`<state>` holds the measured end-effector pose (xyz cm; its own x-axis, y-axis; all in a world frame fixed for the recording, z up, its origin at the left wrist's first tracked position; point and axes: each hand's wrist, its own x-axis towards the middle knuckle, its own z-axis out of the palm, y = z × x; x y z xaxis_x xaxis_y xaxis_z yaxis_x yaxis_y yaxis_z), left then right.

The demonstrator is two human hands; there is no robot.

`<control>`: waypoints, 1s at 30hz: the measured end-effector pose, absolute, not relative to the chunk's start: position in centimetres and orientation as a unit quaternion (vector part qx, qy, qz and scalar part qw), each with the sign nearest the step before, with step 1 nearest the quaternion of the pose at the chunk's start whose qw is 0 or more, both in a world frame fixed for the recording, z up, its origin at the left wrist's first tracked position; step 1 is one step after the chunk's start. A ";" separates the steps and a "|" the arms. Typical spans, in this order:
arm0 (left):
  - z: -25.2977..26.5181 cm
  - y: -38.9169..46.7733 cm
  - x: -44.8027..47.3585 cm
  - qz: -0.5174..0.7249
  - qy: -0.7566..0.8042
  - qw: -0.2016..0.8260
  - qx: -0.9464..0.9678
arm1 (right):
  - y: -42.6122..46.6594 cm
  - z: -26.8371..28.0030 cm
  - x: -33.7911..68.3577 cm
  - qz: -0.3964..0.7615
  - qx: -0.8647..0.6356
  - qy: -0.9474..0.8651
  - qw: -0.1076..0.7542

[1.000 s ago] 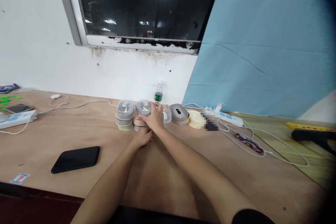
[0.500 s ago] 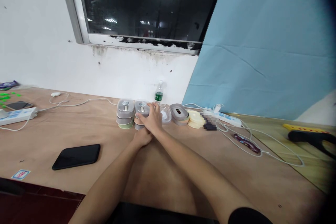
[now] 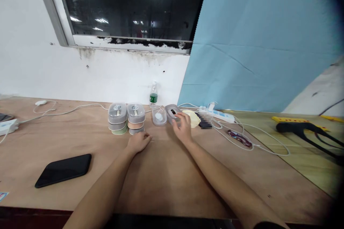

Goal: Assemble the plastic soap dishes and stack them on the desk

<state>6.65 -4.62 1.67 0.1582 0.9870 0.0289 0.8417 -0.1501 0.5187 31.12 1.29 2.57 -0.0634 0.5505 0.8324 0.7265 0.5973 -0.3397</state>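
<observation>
My right hand [image 3: 183,128] is at the front right of a stack of grey oval lids [image 3: 171,107], the top one with a dark slot. Its thumb and fingers are apart, and fingertips overlap the stack's edge; firm contact cannot be made out. My left hand [image 3: 139,142] rests on the table with fingers loosely curled in and nothing visible in them. Just behind it stands a stack of small lidded boxes [image 3: 135,116], grey and peach, beside a similar stack with a green bottom [image 3: 117,118]. A clear plastic lid [image 3: 159,116] lies between these boxes and the grey lids.
Cream-coloured pieces [image 3: 194,118] lie right of the grey lids, beside a dark, partly blurred item [image 3: 205,124]. A water bottle [image 3: 153,96] stands by the wall. Around them are a power strip [image 3: 223,116], white cables, a maroon object [image 3: 239,139] and a black phone [image 3: 63,170].
My right hand has left the peach-and-grey box stack and moved right to the grey lids. My left hand stays low near the boxes. The view has shifted slightly right.
</observation>
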 end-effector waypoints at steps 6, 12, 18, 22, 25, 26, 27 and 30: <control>1.5 -4.8 6.9 0.175 0.619 0.177 0.745 | 3.3 -0.1 40.9 -0.157 -0.563 -0.682 0.440; 1.5 -5.1 7.1 0.184 0.615 0.173 0.747 | 5.3 -1.8 42.6 -0.122 -0.563 -0.706 0.412; 1.6 -5.3 7.1 0.172 0.617 0.172 0.749 | 5.0 -1.2 43.0 -0.117 -0.541 -0.661 0.507; 1.6 -5.4 7.2 0.188 0.607 0.175 0.752 | 2.6 0.4 41.6 -0.104 -0.500 -0.617 0.598; 1.7 -5.8 7.5 0.234 0.597 0.188 0.744 | -0.4 0.8 38.4 -0.029 -0.430 -0.646 0.630; 1.7 -5.9 7.7 0.254 0.589 0.196 0.742 | -1.4 0.7 37.2 0.018 -0.408 -0.657 0.633; 1.8 -6.1 7.8 0.275 0.577 0.204 0.742 | -2.3 0.5 36.0 0.074 -0.398 -0.655 0.638; 1.8 -6.4 8.3 0.315 0.542 0.215 0.748 | -3.9 0.0 33.3 0.279 -0.430 -0.649 0.562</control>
